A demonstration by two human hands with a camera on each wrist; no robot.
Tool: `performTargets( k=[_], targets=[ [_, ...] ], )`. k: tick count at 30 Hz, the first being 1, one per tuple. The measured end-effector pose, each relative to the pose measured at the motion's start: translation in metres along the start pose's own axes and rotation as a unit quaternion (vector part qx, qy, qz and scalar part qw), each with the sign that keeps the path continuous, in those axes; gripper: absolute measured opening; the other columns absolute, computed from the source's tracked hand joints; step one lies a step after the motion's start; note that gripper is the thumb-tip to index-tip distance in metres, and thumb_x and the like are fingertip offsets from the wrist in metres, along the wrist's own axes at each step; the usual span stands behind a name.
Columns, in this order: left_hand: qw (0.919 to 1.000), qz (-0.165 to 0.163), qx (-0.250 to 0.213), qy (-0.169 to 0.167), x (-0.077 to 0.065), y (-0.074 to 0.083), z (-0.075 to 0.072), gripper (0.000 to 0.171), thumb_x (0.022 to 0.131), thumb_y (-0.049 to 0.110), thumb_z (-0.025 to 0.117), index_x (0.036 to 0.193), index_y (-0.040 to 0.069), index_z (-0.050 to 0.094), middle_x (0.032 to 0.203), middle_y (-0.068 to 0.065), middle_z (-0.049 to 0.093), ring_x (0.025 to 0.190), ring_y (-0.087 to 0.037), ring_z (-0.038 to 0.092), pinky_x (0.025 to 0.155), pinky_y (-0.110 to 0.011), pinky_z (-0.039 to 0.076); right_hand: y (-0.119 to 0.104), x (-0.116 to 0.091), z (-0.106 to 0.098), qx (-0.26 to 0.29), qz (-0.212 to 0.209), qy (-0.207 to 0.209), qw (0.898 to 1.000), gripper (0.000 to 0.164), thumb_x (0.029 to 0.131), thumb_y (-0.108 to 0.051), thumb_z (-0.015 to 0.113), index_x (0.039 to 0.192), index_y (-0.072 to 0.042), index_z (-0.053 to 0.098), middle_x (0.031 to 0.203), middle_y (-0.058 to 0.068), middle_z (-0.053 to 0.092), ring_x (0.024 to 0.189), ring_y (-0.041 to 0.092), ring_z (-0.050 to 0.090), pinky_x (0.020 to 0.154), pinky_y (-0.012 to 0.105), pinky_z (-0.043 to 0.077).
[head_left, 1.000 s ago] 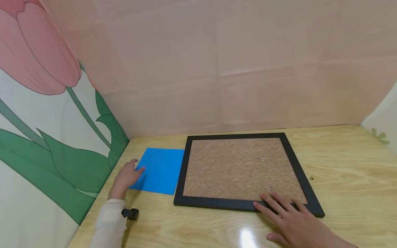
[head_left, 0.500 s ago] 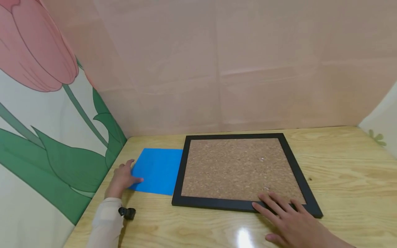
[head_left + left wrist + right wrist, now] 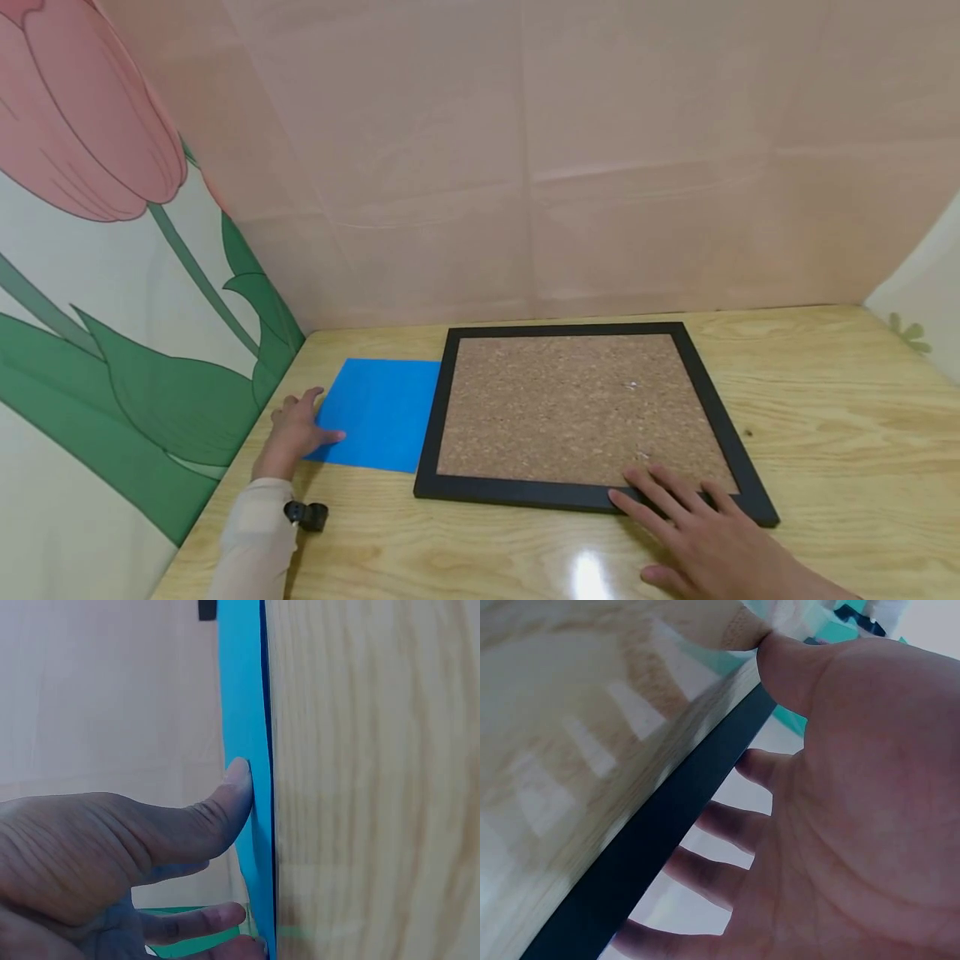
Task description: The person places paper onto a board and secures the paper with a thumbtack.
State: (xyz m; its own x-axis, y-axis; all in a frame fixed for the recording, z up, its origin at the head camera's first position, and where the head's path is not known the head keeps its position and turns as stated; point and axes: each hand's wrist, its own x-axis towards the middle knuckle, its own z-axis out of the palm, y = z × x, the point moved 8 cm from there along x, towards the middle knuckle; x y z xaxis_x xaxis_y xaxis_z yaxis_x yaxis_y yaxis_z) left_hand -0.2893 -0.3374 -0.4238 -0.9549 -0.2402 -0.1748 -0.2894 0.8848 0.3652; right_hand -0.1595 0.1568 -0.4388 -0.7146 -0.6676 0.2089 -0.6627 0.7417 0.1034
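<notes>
A flat blue sheet (image 3: pixel 382 408) lies on the table, its right side against the black frame of a corkboard (image 3: pixel 577 408). My left hand (image 3: pixel 295 429) is at the sheet's left side, thumb and fingers spread apart. In the left wrist view the left thumb rests on the blue sheet (image 3: pixel 244 697), and fingertips reach its edge lower down. A thin dark line runs under the sheet's near edge. My right hand (image 3: pixel 708 533) lies with fingers spread over the corkboard's near right edge. From the right wrist view, those fingers pass over the black frame (image 3: pixel 667 802).
The light wooden table (image 3: pixel 450 550) ends at a pinkish cloth wall (image 3: pixel 525 167) behind the board. A tulip-patterned cloth (image 3: pixel 112 317) borders its left side. Small shiny marks show on the cork. A black wrist camera (image 3: pixel 307 515) sits on my left sleeve.
My left hand has come down onto the sheet's left side, its thumb moving nearer toward me onto the surface. The right hand keeps its place; the head view has shifted slightly.
</notes>
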Motion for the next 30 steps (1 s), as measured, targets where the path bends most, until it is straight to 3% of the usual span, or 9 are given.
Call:
performTargets(
  k=[10,23,30],
  targets=[
    [0.9998,-0.004,0.013,0.013,-0.0006,0.0026,0.0010,0.082,0.089,0.020,0.077,0.153,0.003,0.029,0.147,-0.038,0.027,0.135,-0.059,0.026,0.107,-0.071,0.035,0.0002,0.0001,0.0025,0.010,0.006,-0.019,1.000,0.069,0.090,-0.071,0.050,0.148,-0.033,0.047,0.150,0.002,0.050,0.130,0.030,0.052,0.078,0.053,0.053],
    [0.9993,0.002,0.030,0.024,-0.0023,0.0067,0.0007,0.073,0.089,0.019,0.076,0.149,0.001,0.038,0.143,-0.038,0.030,0.130,-0.057,0.032,0.103,-0.068,0.040,-0.0004,0.0004,0.0006,0.002,-0.002,0.001,1.000,0.069,0.089,-0.070,0.053,0.147,-0.033,0.048,0.148,0.002,0.051,0.128,0.029,0.052,0.076,0.050,0.053],
    [0.9996,0.006,0.023,0.017,-0.0005,0.0068,0.0028,0.074,0.090,0.018,0.075,0.150,0.001,0.035,0.143,-0.039,0.032,0.128,-0.056,0.039,0.105,-0.067,0.040,-0.0003,0.0007,0.0005,-0.003,0.001,-0.007,1.000,0.069,0.089,-0.071,0.051,0.147,-0.033,0.047,0.149,0.002,0.051,0.129,0.029,0.052,0.077,0.050,0.052]
  ],
)
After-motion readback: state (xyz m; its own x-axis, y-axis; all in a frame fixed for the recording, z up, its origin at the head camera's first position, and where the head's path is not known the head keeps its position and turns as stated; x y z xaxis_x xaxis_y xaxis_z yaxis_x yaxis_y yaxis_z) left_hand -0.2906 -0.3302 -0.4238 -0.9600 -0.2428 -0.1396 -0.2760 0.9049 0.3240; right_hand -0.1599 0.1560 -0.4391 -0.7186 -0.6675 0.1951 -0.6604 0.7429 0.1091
